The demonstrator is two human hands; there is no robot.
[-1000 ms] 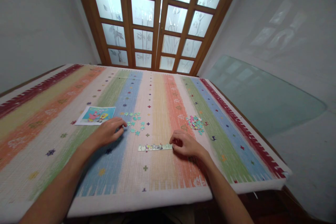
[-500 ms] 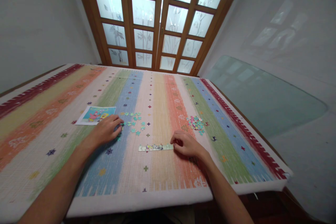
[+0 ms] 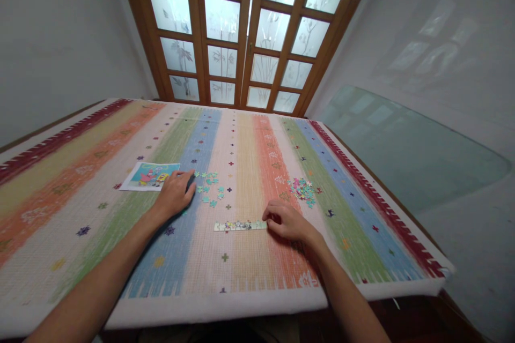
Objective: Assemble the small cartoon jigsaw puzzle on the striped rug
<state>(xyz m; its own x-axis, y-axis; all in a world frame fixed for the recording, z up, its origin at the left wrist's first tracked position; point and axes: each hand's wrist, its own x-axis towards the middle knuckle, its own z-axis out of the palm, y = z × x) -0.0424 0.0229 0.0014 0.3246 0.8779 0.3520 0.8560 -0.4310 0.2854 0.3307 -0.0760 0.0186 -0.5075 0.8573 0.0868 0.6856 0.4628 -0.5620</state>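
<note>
My left hand (image 3: 176,192) lies on the striped cloth (image 3: 241,144), fingers curled at the left edge of a scatter of teal puzzle pieces (image 3: 210,188); what its fingertips hold is hidden. My right hand (image 3: 284,220) rests curled at the right end of a joined strip of puzzle pieces (image 3: 239,225), fingers touching that end. A cartoon reference picture (image 3: 151,176) lies just left of my left hand. A second heap of pink and teal puzzle pieces (image 3: 301,189) sits beyond my right hand.
The cloth covers a wide table whose near edge (image 3: 217,305) runs below my forearms. Wooden doors with frosted glass panes (image 3: 241,32) stand behind the table. A sheet of glass (image 3: 402,144) leans against the wall on the right.
My left hand slid a little forward and right, up to the teal pieces. My right hand stayed at the strip's end. The view shifted slightly.
</note>
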